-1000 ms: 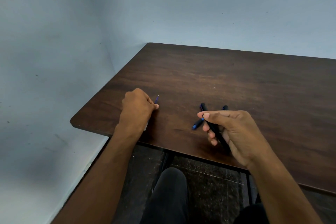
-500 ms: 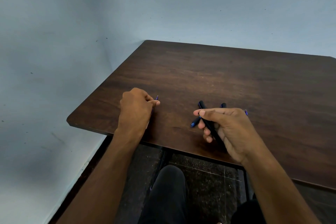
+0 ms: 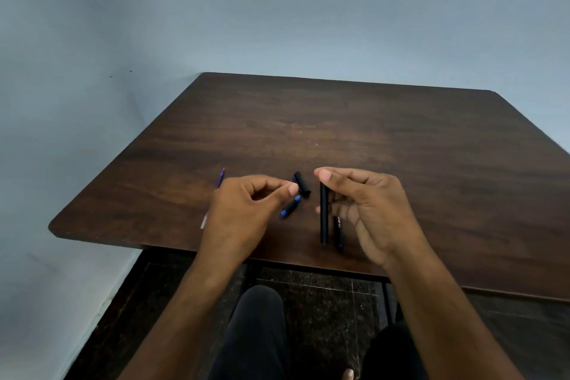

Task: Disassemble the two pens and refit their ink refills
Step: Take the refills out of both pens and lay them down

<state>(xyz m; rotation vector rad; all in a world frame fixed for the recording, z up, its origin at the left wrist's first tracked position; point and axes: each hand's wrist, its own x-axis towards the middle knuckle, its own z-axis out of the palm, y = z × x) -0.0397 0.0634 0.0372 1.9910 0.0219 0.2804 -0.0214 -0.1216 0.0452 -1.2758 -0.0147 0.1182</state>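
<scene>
Left hand (image 3: 243, 210) now off the refill (image 3: 219, 179), fingers loosely curled, empty, right hand (image 3: 370, 210) pinching black barrel (image 3: 324, 213) upright

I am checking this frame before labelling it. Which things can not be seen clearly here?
- Refill, head view: the left hand covers its middle; only both ends show.
- Second barrel: partly behind the right hand; its print is too small to read.
- Held barrel: whether it has a refill inside cannot be told.
- Left fingertips: anything pinched is not visible.
</scene>
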